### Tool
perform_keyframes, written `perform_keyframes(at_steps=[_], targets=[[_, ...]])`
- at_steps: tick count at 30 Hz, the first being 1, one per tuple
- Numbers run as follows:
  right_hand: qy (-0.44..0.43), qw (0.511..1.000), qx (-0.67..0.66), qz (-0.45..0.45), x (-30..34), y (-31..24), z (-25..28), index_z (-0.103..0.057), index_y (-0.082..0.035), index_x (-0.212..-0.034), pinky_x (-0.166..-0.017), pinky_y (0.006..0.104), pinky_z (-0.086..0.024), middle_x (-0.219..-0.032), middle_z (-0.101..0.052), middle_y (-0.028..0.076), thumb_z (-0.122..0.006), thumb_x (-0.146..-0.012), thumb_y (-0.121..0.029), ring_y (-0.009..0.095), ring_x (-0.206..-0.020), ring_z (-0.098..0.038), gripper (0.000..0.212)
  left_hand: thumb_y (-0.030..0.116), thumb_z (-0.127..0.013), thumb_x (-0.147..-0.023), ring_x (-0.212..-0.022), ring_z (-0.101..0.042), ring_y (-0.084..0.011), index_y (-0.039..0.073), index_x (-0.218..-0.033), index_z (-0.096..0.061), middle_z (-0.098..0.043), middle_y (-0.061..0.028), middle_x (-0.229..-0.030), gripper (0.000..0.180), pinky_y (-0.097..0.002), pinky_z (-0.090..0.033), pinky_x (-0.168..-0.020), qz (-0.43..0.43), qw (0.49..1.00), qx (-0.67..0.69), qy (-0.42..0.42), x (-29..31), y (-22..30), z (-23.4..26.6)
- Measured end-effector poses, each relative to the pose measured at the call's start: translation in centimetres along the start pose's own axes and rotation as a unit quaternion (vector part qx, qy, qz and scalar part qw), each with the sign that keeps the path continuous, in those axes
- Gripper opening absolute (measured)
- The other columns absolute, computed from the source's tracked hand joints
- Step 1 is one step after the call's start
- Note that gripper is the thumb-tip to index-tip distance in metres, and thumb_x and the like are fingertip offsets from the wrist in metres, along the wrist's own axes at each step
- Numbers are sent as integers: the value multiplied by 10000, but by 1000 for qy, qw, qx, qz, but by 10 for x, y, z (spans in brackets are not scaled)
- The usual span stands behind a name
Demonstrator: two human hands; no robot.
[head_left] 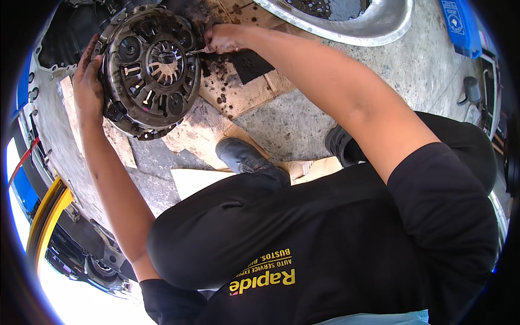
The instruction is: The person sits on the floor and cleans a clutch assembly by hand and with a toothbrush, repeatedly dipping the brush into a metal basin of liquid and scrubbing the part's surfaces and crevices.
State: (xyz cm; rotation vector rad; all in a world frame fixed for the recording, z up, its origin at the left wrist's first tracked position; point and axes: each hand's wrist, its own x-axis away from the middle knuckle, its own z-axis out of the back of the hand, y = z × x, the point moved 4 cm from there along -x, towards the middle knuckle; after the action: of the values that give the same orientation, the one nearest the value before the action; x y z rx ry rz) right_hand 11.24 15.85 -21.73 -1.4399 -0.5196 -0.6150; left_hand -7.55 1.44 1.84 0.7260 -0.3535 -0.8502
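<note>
Head view: left hand [88, 81] lies flat against the rim of a dirty clutch plate [149, 70], upper left. Right hand [222, 39] pinches a thin metal tool [195, 52] at its edge.

Dark, round, grimy metal clutch pressure plate [150, 70]: matt, rusty, with brighter bare-steel spring fingers at the hub. Thin shiny metal tool [196, 52] pinched in the right hand [225, 39]. Beneath the grip, torn brown cardboard [227, 97], oil-stained and rough, over coarse grey concrete floor [292, 124]. Left hand [88, 81] smudged with grease.
</note>
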Motion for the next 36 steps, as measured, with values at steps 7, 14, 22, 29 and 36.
perform_keyframes(at_steps=[7, 14, 22, 29, 36], targets=[[193, 961, 179, 89, 51, -19, -33, -629, -95, -1232, -895, 498, -541, -1090, -706, 211, -441, -980, -177, 410, -1069, -666, 325, 214, -476, -975, -1341, -508, -240, 81, -1427, -568, -571, -130, -1436, 480, -320, -306, -1161, -3, 1000, -24, -6, -3, -34, 6], [182, 943, 275, 43, 59, -5, 12, -633, -101, -1208, -894, 479, -530, -1074, -707, 200, -534, -1009, -305, 395, -1055, -669, 301, 216, -478, -986, -1368, -481, -266, 61, -1428, -561, -531, -146, -1472, 477, -335, -300, -1172, 17, 999, 29, -9, 3, -59, 13], [86, 962, 257, 42, 51, -4, -13, -644, -114, -1199, -885, 468, -527, -1070, -707, 180, -572, -1004, -372, 365, -1054, -671, 331, 141, -478, -946, -1253, -562, -207, 47, -1392, -591, -610, -142, -1380, 470, -291, -356, -1104, 31, 999, 27, 4, 0, -36, 4], [176, 947, 244, 110, 38, 7, -43, -615, -165, -1277, -884, 441, -548, -1138, -692, 161, -511, -979, -215, 369, -1063, -661, 320, 155, -475, -958, -1276, -553, -216, 51, -1403, -581, -599, -123, -1400, 470, -298, -348, -1120, -23, 1000, -21, 2, 1, -47, 12], [129, 893, 344, 260, -3, 11, -13, -644, -241, -1225, -837, 367, -532, -1110, -707, 61, -514, -980, -194, 279, -963, -676, 282, 186, -465, -964, -1294, -543, -228, 54, -1404, -582, -589, -117, -1414, 474, -317, -344, -1133, 18, 998, 50, -14, 1, -44, 5]])
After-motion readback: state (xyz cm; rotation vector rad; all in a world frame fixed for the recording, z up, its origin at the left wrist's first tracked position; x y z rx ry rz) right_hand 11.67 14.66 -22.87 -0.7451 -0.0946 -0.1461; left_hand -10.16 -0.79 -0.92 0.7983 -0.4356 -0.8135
